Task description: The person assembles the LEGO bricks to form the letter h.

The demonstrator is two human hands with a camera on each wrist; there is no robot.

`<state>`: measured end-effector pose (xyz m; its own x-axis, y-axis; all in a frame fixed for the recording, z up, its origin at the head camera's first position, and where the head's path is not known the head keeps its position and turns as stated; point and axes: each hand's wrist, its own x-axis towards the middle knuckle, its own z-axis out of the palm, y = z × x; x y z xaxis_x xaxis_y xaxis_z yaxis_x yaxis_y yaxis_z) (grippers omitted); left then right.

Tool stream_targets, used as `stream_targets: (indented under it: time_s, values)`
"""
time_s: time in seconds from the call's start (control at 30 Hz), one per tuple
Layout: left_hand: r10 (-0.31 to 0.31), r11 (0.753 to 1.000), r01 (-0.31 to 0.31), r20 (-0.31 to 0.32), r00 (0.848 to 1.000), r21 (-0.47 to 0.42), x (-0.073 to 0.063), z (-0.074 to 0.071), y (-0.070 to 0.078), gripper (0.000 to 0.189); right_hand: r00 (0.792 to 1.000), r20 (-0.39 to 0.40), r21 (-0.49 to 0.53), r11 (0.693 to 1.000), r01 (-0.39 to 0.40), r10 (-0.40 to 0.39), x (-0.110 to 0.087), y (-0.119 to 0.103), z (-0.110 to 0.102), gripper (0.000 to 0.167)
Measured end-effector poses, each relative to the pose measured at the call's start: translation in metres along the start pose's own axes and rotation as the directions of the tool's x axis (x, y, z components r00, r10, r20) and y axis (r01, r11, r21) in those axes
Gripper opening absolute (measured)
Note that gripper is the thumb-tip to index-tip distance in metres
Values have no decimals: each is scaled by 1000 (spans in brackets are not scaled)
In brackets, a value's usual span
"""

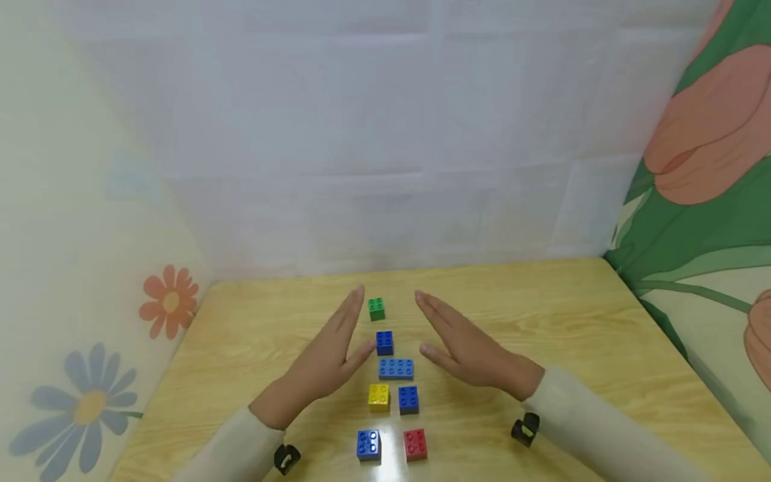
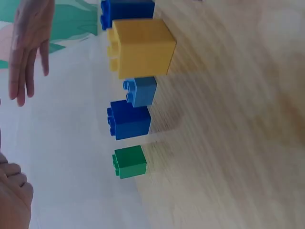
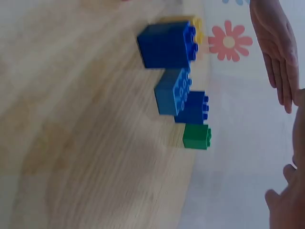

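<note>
My left hand [image 1: 325,356] is held left of a column of toy building bricks, fingers straight and thumb apart. Mirroring it on the right side, my right hand [image 1: 472,345] has its fingers extended too; both are empty. Between the hands stand a green brick [image 1: 376,308], a dark blue brick [image 1: 384,343] and a long light blue brick [image 1: 395,369]. Nearer are a yellow brick [image 1: 379,397] and a blue brick [image 1: 408,399] side by side. In front, another blue brick [image 1: 369,444] sits left of a red brick [image 1: 415,444]. The left thumb tip overlaps the dark blue brick's edge in the head view.
All the bricks stand studs up on a wood-grain table [image 1: 530,301]. A white sheet [image 1: 385,134] hangs behind its far edge. Flower-patterned coverings flank the left and right sides. A small black device [image 1: 286,459] is at the left wrist, another [image 1: 526,429] at the right.
</note>
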<state>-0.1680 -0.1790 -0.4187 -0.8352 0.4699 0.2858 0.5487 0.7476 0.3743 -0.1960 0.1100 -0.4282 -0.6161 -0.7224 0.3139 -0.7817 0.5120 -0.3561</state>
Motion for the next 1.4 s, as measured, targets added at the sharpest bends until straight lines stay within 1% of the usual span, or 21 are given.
stream_targets:
  time_s: [0.07,0.17,0.27,0.37,0.47,0.53,0.57,0.63,0.77,0.83,0.93,1.1,1.17,1.23,1.3,1.4]
  values:
    - [-1,999,2,10,1000,-32,-8,-1,4,81,999,49,68,998,3,-6,-7,-6,-1,72]
    - [-10,998,12,29,1000,-67,-23,-2,5,76,993,117,138,990,-5,-12,-17,-12,-1,70]
    - [-6,994,10,36,999,-105,-38,0,5,72,989,146,190,982,6,-34,-26,-15,0,69]
    - [52,983,-44,39,998,-177,-51,3,5,66,988,145,232,972,25,-60,-36,-18,2,70]
    - [112,968,-100,38,993,-230,-60,7,4,60,987,139,260,965,38,-76,-45,-20,6,70]
    - [137,960,-123,39,990,-251,-64,11,4,55,987,139,270,962,39,-79,-50,-20,10,70]
    - [141,958,-124,45,989,-257,-66,13,5,54,987,137,271,962,43,-83,-52,-20,12,69]
    - [132,954,-110,60,989,-280,-69,16,5,50,987,137,293,955,43,-86,-56,-20,17,68]
    - [97,948,-53,125,987,-315,-74,20,7,45,985,146,313,949,41,-91,-61,-21,24,64]
    - [89,945,-36,148,985,-326,-76,23,7,44,984,150,316,948,42,-94,-63,-22,27,63]
    - [98,943,-37,168,981,-331,-79,27,8,44,984,147,324,945,45,-98,-66,-23,31,61]
    - [115,938,-44,189,975,-343,-82,34,7,45,984,139,365,930,50,-107,-68,-25,35,58]
    - [108,938,-35,195,975,-344,-83,35,7,46,983,148,376,926,44,-107,-68,-26,36,54]
    - [89,939,-11,212,973,-344,-85,35,8,47,980,167,378,925,34,-104,-69,-27,37,51]
    - [70,940,18,245,967,-340,-85,35,8,47,977,182,375,927,33,-109,-69,-29,38,48]
    - [53,939,56,305,951,-338,-86,34,9,47,974,193,369,929,40,-119,-70,-29,43,46]
